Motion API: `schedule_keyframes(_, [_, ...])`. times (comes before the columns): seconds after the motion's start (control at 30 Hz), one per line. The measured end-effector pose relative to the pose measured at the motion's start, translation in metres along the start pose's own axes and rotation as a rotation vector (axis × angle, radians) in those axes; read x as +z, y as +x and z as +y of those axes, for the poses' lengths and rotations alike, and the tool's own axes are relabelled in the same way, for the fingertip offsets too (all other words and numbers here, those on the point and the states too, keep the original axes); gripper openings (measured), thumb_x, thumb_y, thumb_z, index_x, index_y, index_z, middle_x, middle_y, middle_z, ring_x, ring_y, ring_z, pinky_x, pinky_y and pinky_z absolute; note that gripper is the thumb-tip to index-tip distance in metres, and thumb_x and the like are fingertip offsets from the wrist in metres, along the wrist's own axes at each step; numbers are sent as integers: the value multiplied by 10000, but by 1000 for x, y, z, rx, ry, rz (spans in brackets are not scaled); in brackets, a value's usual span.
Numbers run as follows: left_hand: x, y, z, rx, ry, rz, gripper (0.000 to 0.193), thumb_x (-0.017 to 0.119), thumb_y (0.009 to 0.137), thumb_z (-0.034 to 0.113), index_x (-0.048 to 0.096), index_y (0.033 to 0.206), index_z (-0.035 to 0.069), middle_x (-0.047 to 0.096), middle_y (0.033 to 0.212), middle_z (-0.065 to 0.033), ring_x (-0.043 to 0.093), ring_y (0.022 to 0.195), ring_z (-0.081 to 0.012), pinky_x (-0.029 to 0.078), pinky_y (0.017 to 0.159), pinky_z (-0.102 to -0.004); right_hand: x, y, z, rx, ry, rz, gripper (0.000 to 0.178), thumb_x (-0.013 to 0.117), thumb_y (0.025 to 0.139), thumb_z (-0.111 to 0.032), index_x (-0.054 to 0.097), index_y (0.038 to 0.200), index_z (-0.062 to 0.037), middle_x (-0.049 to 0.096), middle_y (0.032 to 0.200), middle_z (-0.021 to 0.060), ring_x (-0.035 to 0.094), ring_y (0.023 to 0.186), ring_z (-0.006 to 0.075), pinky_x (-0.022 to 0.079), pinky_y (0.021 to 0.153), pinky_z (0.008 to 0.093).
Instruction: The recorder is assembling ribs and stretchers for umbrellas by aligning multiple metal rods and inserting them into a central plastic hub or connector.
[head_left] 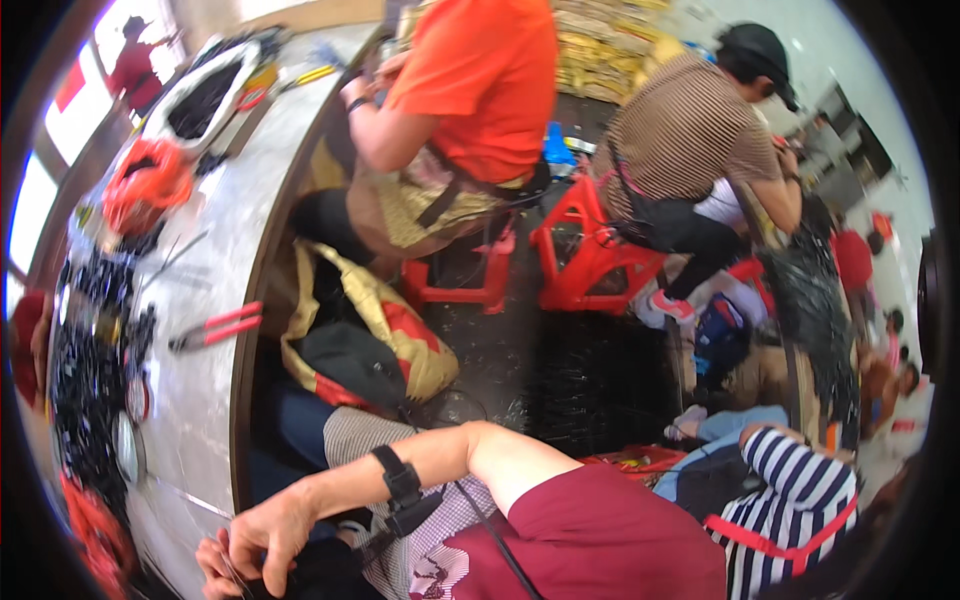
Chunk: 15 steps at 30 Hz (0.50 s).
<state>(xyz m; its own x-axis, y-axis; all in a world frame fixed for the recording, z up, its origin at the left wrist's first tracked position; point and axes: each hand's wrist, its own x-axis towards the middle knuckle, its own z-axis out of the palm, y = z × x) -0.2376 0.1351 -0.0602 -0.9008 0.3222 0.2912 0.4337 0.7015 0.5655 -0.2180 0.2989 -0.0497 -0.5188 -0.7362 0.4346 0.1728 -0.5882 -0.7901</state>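
Note:
At the lower left, my right hand (270,530) has its fingers bent and pinched together, with a black strap (400,480) around that wrist. Just beyond its fingertips, my left hand (214,562) shows only in part, its fingers curled in close to the right ones. A thin dark strand seems to run between the two hands, too small and blurred to name. Both hands are beside the near edge of a grey stone-topped table (195,400). Red-handled pliers (215,328) lie on that table, beyond my hands.
Small black pieces (95,340) are heaped along the table, near a red plastic bag (150,185) and a white sack (205,95) with dark contents. A gold and red sack (425,345) stands on the floor. Several people work nearby, some on red stools (590,250).

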Motion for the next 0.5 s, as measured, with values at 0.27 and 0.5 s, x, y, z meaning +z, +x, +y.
schedule_keyframes(0.27, [30, 82, 28, 228, -222, -115, 563, 629, 875, 280, 446, 1328, 2, 570, 1208, -182, 563, 1115, -324, 443, 972, -428, 7, -5, -2, -145, -93, -72, 201, 739, 855, -119, 595, 874, 20, 585, 790, 54, 519, 759, 129, 440, 666, 286])
schedule_keyframes(0.5, [63, 104, 42, 284, -426, -267, 588, 623, 876, 304, 431, 1343, 3, 564, 1221, -188, 555, 1129, -327, 435, 981, -428, 0, -17, -16, -253, -181, -54, 249, 725, 870, -122, 537, 800, 26, 513, 732, 46, 474, 737, 146, 420, 687, 310])
